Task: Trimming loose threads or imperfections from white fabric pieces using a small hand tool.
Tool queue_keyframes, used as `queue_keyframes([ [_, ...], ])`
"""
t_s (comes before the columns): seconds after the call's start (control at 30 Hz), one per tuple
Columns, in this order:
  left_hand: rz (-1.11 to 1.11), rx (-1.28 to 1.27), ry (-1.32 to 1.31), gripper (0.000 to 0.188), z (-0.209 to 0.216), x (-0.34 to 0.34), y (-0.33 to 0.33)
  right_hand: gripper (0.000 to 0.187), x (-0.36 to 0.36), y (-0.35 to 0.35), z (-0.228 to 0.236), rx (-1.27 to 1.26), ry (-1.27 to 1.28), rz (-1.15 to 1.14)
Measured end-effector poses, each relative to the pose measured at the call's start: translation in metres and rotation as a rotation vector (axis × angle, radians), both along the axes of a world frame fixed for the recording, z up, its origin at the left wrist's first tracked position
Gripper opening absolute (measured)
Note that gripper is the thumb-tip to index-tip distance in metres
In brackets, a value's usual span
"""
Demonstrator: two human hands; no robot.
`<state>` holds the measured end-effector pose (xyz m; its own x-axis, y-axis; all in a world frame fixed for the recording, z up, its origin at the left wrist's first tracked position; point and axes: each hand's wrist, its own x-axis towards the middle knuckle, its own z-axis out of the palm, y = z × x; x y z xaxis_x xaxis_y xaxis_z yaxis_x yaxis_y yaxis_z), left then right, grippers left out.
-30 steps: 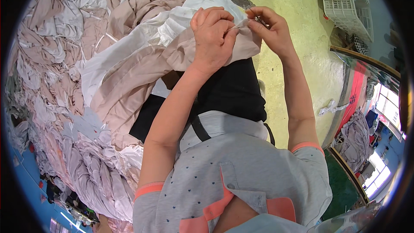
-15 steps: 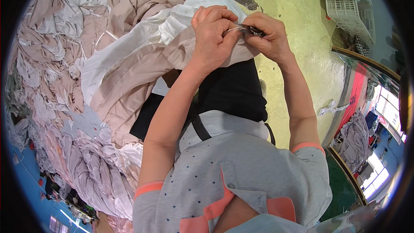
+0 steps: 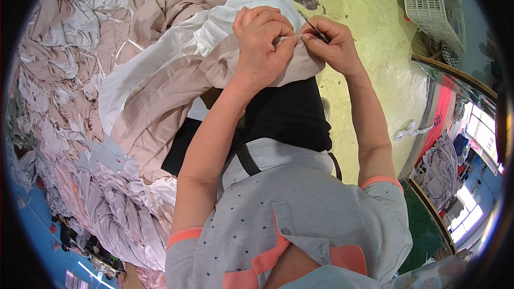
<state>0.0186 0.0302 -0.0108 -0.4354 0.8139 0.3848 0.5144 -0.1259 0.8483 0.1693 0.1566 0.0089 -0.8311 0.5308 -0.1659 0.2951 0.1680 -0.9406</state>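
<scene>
A beige and white cloth [image 3: 160, 93] lies across my lap and spills off to the left onto the heap. My left hand [image 3: 262, 48] is closed in a pinch on the cloth's edge. Close beside it, my right hand [image 3: 334, 48] is closed around slim dark thread snips [image 3: 318, 30], whose pointed end sticks up past the fingers. Between the two sets of fingertips runs a short pale thread [image 3: 293, 37], drawn taut. The right thumb and forefinger meet at its end. The palms and most of the snips are hidden.
A large heap of beige and white cloth [image 3: 69, 75] fills the left side. Yellow floor [image 3: 369, 107] with worn dark patches lies to the right. A white plastic crate [image 3: 428, 8] with cloth stands at the far right, and a white scrap [image 3: 411, 130] lies near a red strip [image 3: 436, 123].
The snips have turned in my right hand, from lying between the fingertips to pointing upward. My right fingertips now pinch at the thread. The left hand has barely shifted.
</scene>
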Motion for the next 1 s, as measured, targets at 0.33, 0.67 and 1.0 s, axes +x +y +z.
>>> queue_keyframes([
  [0.33, 0.006, 0.004, -0.026, 0.006, 0.0, 0.001, -0.001, 0.027, 0.008, -0.007, 0.021, 0.412, 0.101, 0.066],
  [0.67, -0.008, 0.003, 0.033, 0.007, 0.002, 0.0, -0.002, 0.029, 0.012, -0.005, 0.018, 0.484, 0.089, 0.08],
  [1.0, 0.003, 0.018, -0.018, 0.006, -0.001, 0.002, 0.0, 0.026, 0.011, -0.006, 0.018, 0.526, 0.088, 0.064],
])
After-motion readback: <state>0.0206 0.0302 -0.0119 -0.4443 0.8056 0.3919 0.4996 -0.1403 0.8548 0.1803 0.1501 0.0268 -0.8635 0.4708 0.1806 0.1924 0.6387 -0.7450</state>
